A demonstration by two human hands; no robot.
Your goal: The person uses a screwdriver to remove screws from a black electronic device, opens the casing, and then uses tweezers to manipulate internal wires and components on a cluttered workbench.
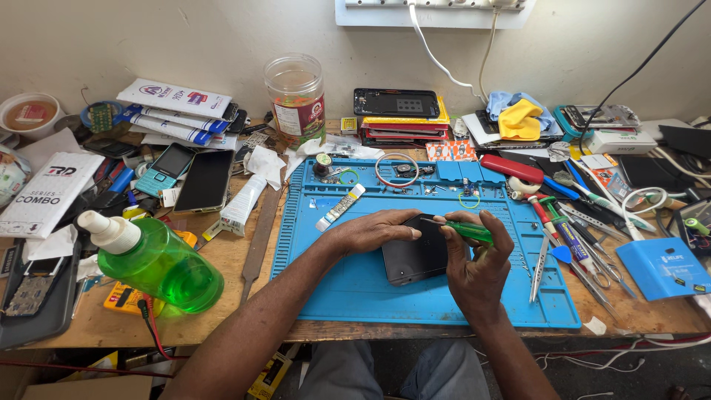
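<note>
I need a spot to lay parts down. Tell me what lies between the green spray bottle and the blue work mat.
In the head view, between the green spray bottle and the blue work mat lies a long flat metal file on bare wooden bench.

Black smartphone (413, 258), lying flat, dark back uppermost, slightly askew near the middle of the blue mat. Green-handled screwdriver (461, 229), nearly horizontal, its thin metal tip resting at the phone's upper edge.

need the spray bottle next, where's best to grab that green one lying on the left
Grip the green bottle around its narrow neck just below the white nozzle, coming from above. It lies on its side, nozzle pointing up-left, and the round body could roll. Both the left hand and right hand are busy.
</note>
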